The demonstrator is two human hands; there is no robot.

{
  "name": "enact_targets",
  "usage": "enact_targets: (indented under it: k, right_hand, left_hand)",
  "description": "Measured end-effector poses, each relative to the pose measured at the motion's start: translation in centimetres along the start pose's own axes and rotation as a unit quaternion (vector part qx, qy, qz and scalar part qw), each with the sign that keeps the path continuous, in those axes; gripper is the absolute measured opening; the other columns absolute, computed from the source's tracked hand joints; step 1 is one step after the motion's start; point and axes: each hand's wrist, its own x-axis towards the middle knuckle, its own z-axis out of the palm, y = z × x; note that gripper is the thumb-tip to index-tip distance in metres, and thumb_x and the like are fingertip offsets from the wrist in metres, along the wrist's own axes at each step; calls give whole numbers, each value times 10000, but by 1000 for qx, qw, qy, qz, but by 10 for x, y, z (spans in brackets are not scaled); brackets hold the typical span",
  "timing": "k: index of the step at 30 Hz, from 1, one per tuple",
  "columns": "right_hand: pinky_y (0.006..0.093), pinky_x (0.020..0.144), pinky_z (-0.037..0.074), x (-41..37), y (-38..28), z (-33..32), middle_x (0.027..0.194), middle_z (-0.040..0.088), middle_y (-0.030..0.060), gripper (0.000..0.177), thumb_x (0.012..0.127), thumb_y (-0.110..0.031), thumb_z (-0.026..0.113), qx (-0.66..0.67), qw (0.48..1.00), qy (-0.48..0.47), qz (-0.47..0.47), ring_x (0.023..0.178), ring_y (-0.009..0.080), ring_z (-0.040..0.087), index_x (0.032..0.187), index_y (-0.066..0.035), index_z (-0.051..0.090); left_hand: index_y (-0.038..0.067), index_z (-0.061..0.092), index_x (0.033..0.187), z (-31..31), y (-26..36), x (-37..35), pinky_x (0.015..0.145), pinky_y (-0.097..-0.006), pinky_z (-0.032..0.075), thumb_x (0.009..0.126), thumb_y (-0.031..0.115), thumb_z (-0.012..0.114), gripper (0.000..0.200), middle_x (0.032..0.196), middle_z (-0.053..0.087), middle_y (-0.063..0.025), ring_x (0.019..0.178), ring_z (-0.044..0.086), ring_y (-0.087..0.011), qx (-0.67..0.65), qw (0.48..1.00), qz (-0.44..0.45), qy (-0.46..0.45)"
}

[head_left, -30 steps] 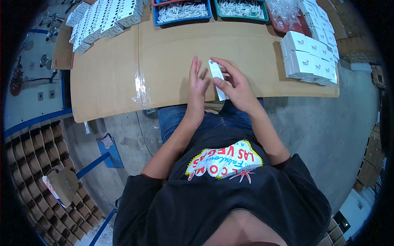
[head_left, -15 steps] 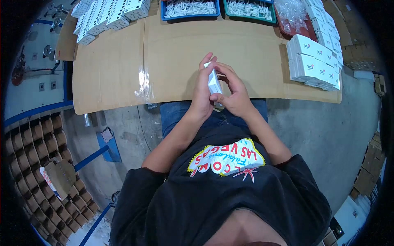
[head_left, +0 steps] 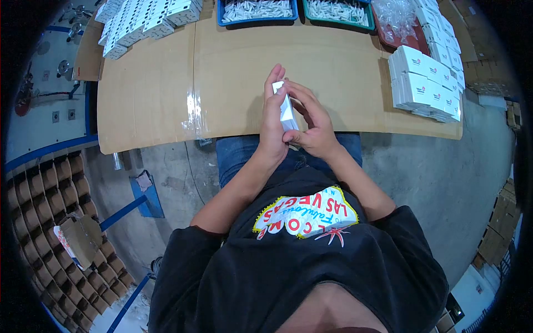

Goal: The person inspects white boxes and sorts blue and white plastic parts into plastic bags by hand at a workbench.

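Note:
A small white box (head_left: 286, 112) is held upright between my two hands, above the front edge of the cardboard-covered table (head_left: 233, 72). My left hand (head_left: 272, 122) presses along its left side, with the fingers pointing up and away from me. On the right side, my right hand (head_left: 316, 122) grips the box, thumb at its lower end and fingertips near its top. Part of the box is hidden behind the fingers.
Stacks of white boxes stand at the back left (head_left: 150, 22) and on the right (head_left: 425, 83). Along the back are a blue tray (head_left: 258, 22) and a green tray (head_left: 338, 26) of small white pieces, and a red tray (head_left: 419, 41) with clear plastic.
Both hands and the white box have shifted very slightly to the left. My right thumb now covers the lower end of the box, and the grip remains.

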Motion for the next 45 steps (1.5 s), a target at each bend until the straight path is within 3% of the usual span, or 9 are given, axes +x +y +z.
enact_targets:
  k: [8,12,15,17,21,27,32,35,45]
  right_hand:
    - [426,1191,349,6,-1,-25,1577,423,157,1062,679,-361,927,-107,992,14,-63,1428,321,452,1548,-71,390]
    - [452,1198,331,6,-11,-37,1606,391,153,1148,633,-382,942,-160,986,-23,-36,1452,324,426,1570,-79,352]
    - [477,1184,344,8,-10,-42,1611,382,146,1163,655,-470,925,-152,988,11,-39,1456,321,424,1575,-67,339]
    - [474,1174,355,7,-5,-42,1595,395,137,1150,709,-567,878,176,981,-2,85,1439,316,446,1576,-50,328]
    - [369,1081,450,11,-15,-40,1445,549,112,702,972,-426,696,133,977,17,167,1302,223,553,1496,-23,458]
    - [322,985,508,17,-20,-30,1287,648,71,405,1022,-204,624,53,979,47,192,1185,140,599,1384,-28,582]
    - [325,1011,498,14,-10,-31,1394,592,116,458,937,-167,710,-27,995,41,88,1260,196,582,1367,-50,605]
    - [351,1019,501,13,-10,-27,1492,517,154,555,855,-150,771,-105,994,0,24,1340,260,544,1377,-65,602]
    - [377,901,575,2,-6,-14,1385,625,186,582,900,-118,705,-146,987,-14,63,1072,281,709,1453,-42,539]
  left_hand:
    - [83,399,1528,-5,13,3,996,-338,474,1027,423,506,615,1308,585,-100,1191,581,-195,54,977,-206,-3]
    - [37,358,1538,-25,14,1,1046,-339,451,985,412,597,709,1317,583,-121,1220,582,-215,-6,959,-274,-73]
    - [16,343,1536,-30,11,4,1082,-371,444,915,258,727,769,1389,538,-135,1275,550,-224,38,989,-116,-85]
    - [9,321,1541,-30,18,7,1148,-407,398,816,100,805,877,1468,479,-154,1347,502,-245,126,988,26,-86]
    - [45,283,1567,-35,18,9,1207,-457,315,758,21,778,949,1558,375,-139,1491,337,-293,272,948,105,-129]
    - [155,299,1585,-32,12,2,1223,-487,285,702,-19,755,1009,1662,207,-127,1522,287,-326,404,881,131,-208]
    - [196,205,1624,-35,-5,-2,1165,-513,370,883,368,708,912,1695,107,-131,1523,285,-328,94,985,2,-148]
    - [171,307,1558,-29,5,-3,1016,-466,499,1028,636,405,712,1447,501,-149,1263,572,-273,-67,954,-277,-97]
    - [114,539,1297,-9,-11,-4,837,-310,524,1053,517,492,474,1034,621,-25,939,628,-128,12,981,-174,79]
